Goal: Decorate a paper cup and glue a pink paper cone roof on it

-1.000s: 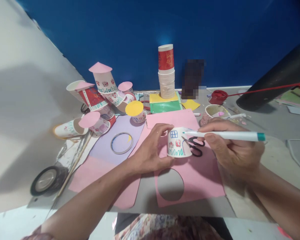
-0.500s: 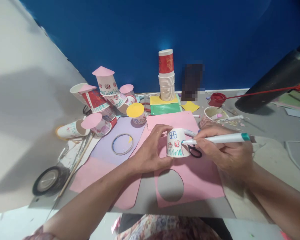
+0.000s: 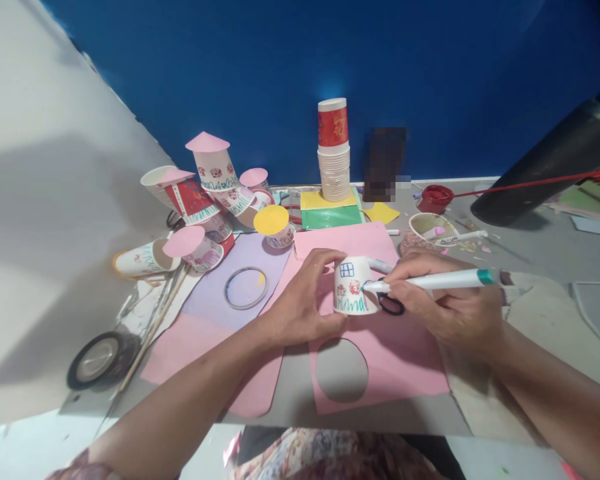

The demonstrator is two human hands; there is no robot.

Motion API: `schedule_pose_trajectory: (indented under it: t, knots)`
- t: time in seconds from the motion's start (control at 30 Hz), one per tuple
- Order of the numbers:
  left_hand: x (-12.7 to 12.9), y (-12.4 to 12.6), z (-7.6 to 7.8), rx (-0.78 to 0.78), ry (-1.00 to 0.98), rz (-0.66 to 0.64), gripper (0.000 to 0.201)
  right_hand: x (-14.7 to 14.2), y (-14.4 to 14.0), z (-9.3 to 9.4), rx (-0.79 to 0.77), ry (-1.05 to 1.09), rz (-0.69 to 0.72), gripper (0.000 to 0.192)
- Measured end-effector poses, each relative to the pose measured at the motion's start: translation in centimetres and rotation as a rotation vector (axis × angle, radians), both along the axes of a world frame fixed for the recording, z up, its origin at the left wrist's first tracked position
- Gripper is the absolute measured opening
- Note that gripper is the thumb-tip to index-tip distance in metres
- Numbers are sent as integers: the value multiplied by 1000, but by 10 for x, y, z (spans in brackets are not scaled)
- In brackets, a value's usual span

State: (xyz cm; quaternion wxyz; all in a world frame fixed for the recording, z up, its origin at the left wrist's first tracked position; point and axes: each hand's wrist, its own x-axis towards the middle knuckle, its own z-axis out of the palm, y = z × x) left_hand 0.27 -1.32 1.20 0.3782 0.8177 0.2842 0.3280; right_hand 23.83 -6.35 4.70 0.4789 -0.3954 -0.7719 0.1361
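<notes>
My left hand [image 3: 313,300] grips a white paper cup [image 3: 351,287] that is held upside down, thumb low and fingers at the top. A blue window, red flowers and green grass are drawn on its side. In my right hand [image 3: 445,303] is a white marker [image 3: 430,280] with a green end, and its tip touches the cup beside a red flower. Black-handled scissors [image 3: 391,305] lie partly hidden behind the cup. Under both hands are pink paper sheets [image 3: 405,373], one with a round hole cut out.
Decorated cups with pink paper roofs [image 3: 207,142] stand at left, near a cup with a yellow disc [image 3: 271,219]. A tall cup stack [image 3: 334,167] rises at the back. A tape ring [image 3: 246,288] lies on purple paper; a black tape roll [image 3: 95,361] sits front left.
My right hand and the marker have shifted very slightly, the marker's green end moving a little left and up. The cup stays in my left hand, almost unmoved.
</notes>
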Motion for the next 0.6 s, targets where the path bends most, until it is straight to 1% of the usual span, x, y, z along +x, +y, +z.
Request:
schedule_pose_trajectory:
  t: [0.13,0.27,0.33,0.4,0.5,0.57,0.6]
  knots:
    - [-1,1,0,-3,9,4,78,1,-1,0,-2,8,-2,16]
    - [-1,1,-2,-5,1,7,79,5,-1,-4,81,81,-97,11]
    - [-1,1,-4,13,-8,21,78,7,0,-6,94,84,-128,13]
    - [-1,2,-6,46,-25,54,77,8,3,-9,93,38,-141,16]
    - [-2,6,-11,112,-46,107,77,10,11,-16,146,-77,-150,16]
    - [-3,9,-14,187,-50,137,78,12,18,-22,179,-165,-141,18]
    - [-3,11,-16,242,-58,149,77,12,21,-26,162,-193,-133,19]
